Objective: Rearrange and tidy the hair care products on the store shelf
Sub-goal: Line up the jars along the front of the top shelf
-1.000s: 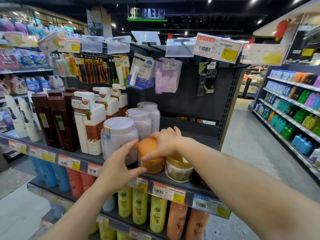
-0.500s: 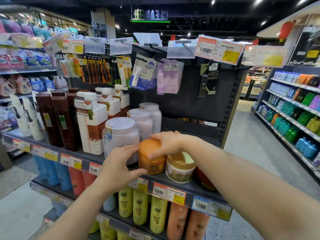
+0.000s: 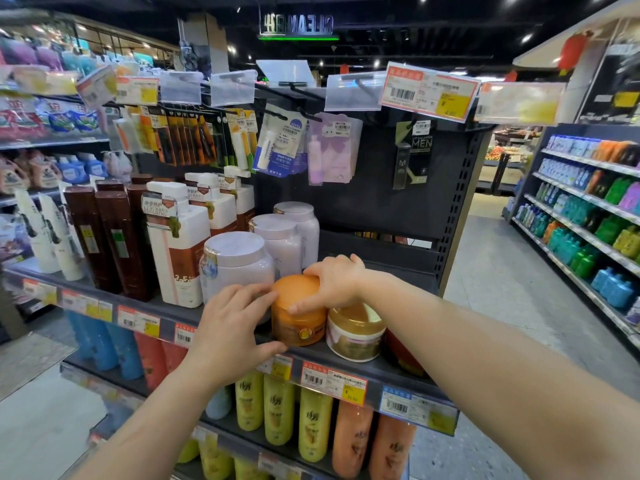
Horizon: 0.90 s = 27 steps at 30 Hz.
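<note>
On the dark store shelf (image 3: 162,311), from left to right: brown bottles (image 3: 114,237); a white pump bottle (image 3: 178,251); a row of white lidded jars (image 3: 239,261). Left hand (image 3: 230,327), fingers curled, holds the left side of the orange jar (image 3: 298,320), thumb at its base. Right hand (image 3: 337,284) grips the orange lid from above and the right. This jar stands upright at the shelf's front edge, between the nearest white jar and a gold-lidded jar (image 3: 355,332) just beside it. Price labels (image 3: 332,379) line the shelf edge.
</note>
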### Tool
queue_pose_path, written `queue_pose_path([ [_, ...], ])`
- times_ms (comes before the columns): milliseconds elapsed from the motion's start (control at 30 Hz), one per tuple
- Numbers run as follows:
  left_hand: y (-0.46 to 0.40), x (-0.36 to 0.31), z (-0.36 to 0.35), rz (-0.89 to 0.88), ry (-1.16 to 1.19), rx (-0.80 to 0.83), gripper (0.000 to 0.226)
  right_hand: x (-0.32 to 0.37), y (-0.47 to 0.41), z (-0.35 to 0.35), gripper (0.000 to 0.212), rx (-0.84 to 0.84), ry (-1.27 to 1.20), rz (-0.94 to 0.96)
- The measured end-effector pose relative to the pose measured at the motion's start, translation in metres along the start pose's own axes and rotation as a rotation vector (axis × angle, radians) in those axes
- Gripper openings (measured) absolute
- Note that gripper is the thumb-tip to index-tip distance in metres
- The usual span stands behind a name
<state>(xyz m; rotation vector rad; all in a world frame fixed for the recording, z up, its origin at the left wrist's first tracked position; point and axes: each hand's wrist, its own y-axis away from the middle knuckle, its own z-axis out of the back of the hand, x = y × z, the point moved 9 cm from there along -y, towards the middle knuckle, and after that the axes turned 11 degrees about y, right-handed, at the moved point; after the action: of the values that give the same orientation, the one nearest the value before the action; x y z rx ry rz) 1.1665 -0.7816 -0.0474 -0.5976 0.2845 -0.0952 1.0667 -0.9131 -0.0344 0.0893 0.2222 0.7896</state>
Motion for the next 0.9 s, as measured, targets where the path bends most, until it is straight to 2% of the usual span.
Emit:
queue_pose_path([
  [133, 0.0001, 0.0009, -0.0006, -0.013, -0.044, -0.028, 0.086, -0.0006, 0.0009, -0.0012, 0.101, -0.027, -0.019, -0.021],
  [267, 0.0016, 0.0014, -0.0013, -0.023, -0.070, -0.046, 0.088, 0.0002, 0.0032, -0.0091, 0.094, 0.032, -0.106, 0.034],
  [433, 0.0035, 0.0030, -0.0023, -0.015, -0.076, -0.057, 0.090, 0.0038, 0.0046, -0.0032, 0.092, -0.009, -0.077, 0.019],
  [600, 0.0043, 0.0025, -0.0016, -0.017, -0.069, -0.067, 0.090, 0.0008, 0.0072, -0.0051, 0.091, 0.018, -0.109, 0.024],
  [900, 0.0058, 0.0015, -0.0017, 0.030, -0.041, -0.040, 0.089, -0.0006, 0.0056, -0.0031, 0.089, -0.060, -0.085, -0.033],
])
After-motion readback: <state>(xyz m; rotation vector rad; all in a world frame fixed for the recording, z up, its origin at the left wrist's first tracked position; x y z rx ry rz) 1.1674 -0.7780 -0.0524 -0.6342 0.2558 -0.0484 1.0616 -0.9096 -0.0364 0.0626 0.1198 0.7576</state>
